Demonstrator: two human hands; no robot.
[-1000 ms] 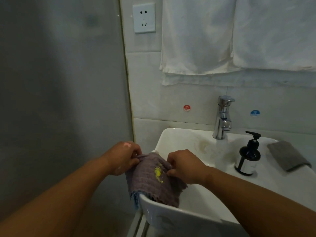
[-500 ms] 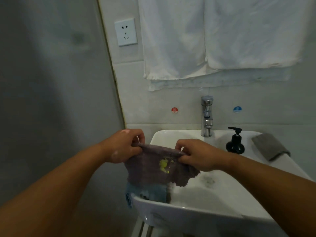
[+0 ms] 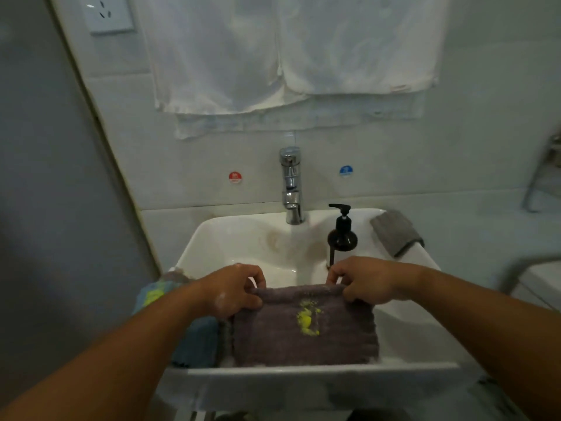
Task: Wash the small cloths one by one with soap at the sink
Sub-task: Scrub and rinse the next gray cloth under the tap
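Two hands: left hand [image 3: 232, 291] and right hand [image 3: 368, 281] each pinch a top corner of one purple cloth [image 3: 303, 341], fingers curled on it. The cloth is stretched flat inside the sink [image 3: 303, 371] at its front, with one yellow stain [image 3: 307, 319] on it. One blue cloth [image 3: 197, 341] on the left rim, one grey cloth [image 3: 394, 232] back right. One soap bottle [image 3: 342, 238], one tap [image 3: 291, 186].

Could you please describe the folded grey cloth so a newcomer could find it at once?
Start at the white sink below the chrome tap. On its back right corner, just right of the dark pump bottle, lies the grey cloth. Unlike the purple cloth with its yellow stain, it is folded, plain and untouched.
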